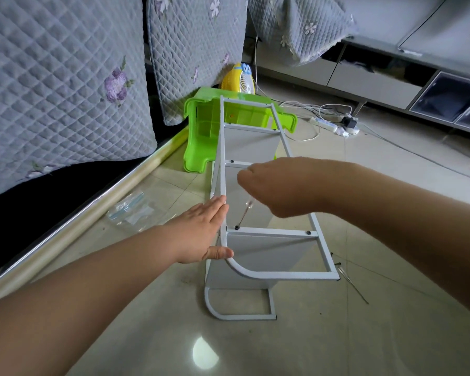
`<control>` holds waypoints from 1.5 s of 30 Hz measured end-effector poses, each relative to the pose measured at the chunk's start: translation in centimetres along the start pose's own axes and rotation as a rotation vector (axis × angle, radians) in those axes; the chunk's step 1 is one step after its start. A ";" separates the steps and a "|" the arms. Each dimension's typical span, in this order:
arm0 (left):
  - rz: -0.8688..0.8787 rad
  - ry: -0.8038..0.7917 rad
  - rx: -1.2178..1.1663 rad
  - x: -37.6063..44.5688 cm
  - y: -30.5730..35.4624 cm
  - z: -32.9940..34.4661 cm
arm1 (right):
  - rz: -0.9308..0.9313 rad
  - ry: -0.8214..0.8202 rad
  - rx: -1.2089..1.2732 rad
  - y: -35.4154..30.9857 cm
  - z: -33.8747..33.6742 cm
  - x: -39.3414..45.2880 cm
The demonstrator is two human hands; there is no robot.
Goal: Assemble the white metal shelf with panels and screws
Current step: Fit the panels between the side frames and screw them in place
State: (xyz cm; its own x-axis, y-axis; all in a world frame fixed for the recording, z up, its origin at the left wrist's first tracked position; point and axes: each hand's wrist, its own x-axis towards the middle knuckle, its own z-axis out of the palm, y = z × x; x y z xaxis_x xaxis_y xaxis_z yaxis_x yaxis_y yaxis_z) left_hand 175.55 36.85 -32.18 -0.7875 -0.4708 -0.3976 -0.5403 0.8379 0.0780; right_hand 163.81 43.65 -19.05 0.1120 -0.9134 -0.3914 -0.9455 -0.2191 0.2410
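The white metal shelf (280, 274) lies on its side on the tiled floor, its upper side frame facing me, with grey panels (258, 253) between the two frames. My left hand (201, 232) presses flat against the frame's left rail, thumb hooked near the curved corner. My right hand (277, 183) grips a clear-handled screwdriver (244, 213) from above. Its tip sits on a black screw (237, 227) at the left end of a crossbar. Another black screw (308, 232) shows at the crossbar's right end.
A green plastic stool (201, 131) lies tipped behind the shelf, with a yellow fan (239, 78) beyond it. A clear plastic bag (132, 210) lies left by the quilted sofa (65, 90). A thin metal tool (352, 284) and loose screw lie right. Power strip (334, 126) with cables at back.
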 end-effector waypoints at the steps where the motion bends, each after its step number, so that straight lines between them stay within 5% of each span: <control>1: -0.001 -0.002 0.000 0.0 0.0 0.0 | 0.002 0.012 -0.020 0.1 -0.1 0.3; 8: 0.004 -0.002 0.009 -0.1 0.1 0.2 | 0.017 0.021 -0.160 -0.2 -0.1 1.5; 17: 0.007 0.002 0.005 -0.2 0.0 0.5 | 0.130 -0.044 -0.018 0.5 1.2 1.1; 27: 0.003 0.017 0.010 -0.2 0.1 0.2 | -0.038 0.033 -0.138 0.6 0.6 0.3; 38: -0.002 0.001 0.004 0.1 -0.2 0.3 | 0.189 0.030 -0.072 -0.4 1.7 0.9; 45: 0.009 0.005 0.013 0.2 -0.2 0.4 | 0.062 0.001 -0.003 1.3 2.3 0.0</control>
State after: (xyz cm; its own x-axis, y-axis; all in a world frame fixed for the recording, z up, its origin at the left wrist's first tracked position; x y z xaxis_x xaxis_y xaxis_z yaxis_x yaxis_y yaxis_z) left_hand 175.65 36.68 -32.68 -0.7937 -0.4647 -0.3926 -0.5293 0.8456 0.0692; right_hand 161.90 44.14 -20.75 0.0539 -0.9256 -0.3747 -0.9496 -0.1635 0.2675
